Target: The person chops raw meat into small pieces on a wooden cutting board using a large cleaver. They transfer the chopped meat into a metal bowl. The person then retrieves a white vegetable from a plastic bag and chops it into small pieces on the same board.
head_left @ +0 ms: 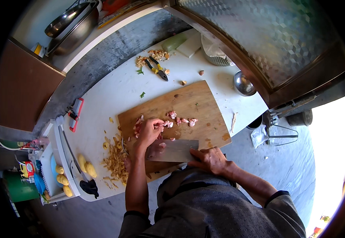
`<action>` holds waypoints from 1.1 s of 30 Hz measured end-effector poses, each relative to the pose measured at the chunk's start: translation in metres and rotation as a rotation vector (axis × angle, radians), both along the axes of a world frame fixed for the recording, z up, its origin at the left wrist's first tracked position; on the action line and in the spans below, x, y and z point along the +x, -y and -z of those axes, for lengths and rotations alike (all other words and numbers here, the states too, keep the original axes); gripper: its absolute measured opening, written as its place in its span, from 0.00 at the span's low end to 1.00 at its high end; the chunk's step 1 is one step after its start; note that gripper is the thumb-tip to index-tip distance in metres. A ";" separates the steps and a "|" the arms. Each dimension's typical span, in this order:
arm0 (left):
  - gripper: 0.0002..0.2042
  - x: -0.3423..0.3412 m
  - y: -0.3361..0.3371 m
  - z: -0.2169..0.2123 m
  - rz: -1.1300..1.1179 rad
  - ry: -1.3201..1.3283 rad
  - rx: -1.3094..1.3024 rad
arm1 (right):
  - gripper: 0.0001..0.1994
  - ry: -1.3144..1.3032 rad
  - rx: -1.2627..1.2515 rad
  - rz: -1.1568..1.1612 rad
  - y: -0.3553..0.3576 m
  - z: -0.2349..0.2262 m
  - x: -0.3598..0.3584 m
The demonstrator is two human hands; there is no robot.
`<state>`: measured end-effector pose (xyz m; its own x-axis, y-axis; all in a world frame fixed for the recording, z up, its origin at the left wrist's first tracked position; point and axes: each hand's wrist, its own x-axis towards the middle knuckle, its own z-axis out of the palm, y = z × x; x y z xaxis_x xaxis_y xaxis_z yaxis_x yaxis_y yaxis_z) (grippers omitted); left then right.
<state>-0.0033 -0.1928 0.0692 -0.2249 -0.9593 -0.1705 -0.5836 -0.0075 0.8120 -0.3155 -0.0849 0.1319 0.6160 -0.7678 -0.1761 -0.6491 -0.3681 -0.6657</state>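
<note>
A wooden cutting board (192,97) lies on the white table in front of me, with several small pieces of raw meat (172,114) strewn across its middle. My left hand (150,130) is over the board's left half, fingers closed on a pinkish piece of meat (167,124). More reddish meat lies beside and partly under that hand. At the board's near edge my right hand (213,160) grips a broad cleaver (173,151), its fingers round the handle. The blade points left, broad side up, with a bit of meat on it. Its tip is close to my left wrist.
Potato peels (116,160) are heaped left of the board. Whole potatoes (88,168) and a red-and-grey peeler-like tool (76,114) sit farther left. Behind the board lie pliers (157,70) among nutshells (156,55). A metal bowl (244,84) stands at right, below a glass-paned frame (267,43).
</note>
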 end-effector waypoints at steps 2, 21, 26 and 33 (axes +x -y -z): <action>0.10 0.005 -0.002 -0.012 0.065 0.058 -0.123 | 0.22 0.054 -0.053 -0.001 0.000 0.006 0.004; 0.04 -0.003 -0.008 -0.026 0.325 0.139 0.123 | 0.24 0.056 -0.118 0.050 -0.010 0.013 0.019; 0.02 0.024 -0.004 -0.017 0.234 0.125 -0.159 | 0.23 0.068 -0.185 0.136 -0.022 -0.002 0.006; 0.08 0.072 -0.014 -0.001 -0.083 -0.147 -0.273 | 0.22 0.012 -0.101 0.240 -0.025 -0.023 -0.022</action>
